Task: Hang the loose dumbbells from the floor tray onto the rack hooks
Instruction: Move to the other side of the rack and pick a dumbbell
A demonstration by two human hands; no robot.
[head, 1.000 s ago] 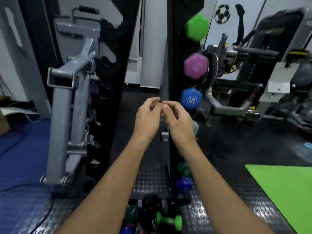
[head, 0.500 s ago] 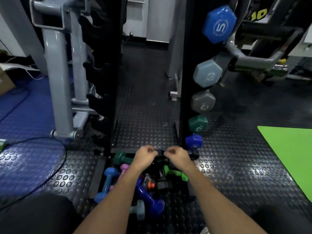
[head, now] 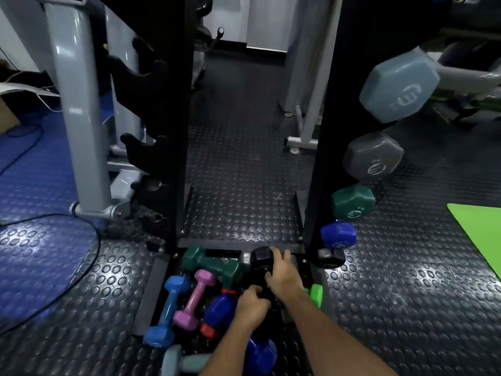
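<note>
Several loose dumbbells lie in the black floor tray (head: 146, 297): dark green (head: 211, 263), pink (head: 193, 301), light blue (head: 168, 312), deep blue (head: 221, 308), pale grey-blue (head: 181, 362) and bright green (head: 315, 294). A black dumbbell (head: 261, 260) lies among them. My right hand (head: 283, 276) rests on its upper part with fingers spread over the head. My left hand (head: 250, 306) grips its lower end, fingers curled. The rack upright (head: 333, 131) carries hung dumbbells on the right: pale blue (head: 398, 86), grey (head: 372, 157), green (head: 352, 203), blue (head: 337, 234). Empty black hooks (head: 141, 150) line the left upright.
A grey machine post (head: 78, 118) stands left of the rack. A black cable (head: 81, 270) loops over the studded floor at left. A bright green mat (head: 479, 234) lies at the right edge. White frame feet (head: 298, 142) stand behind the rack.
I have bent down from the rack's upper hooks to the floor tray. Both hands dropped from chest height onto the black dumbbell in the pile.
</note>
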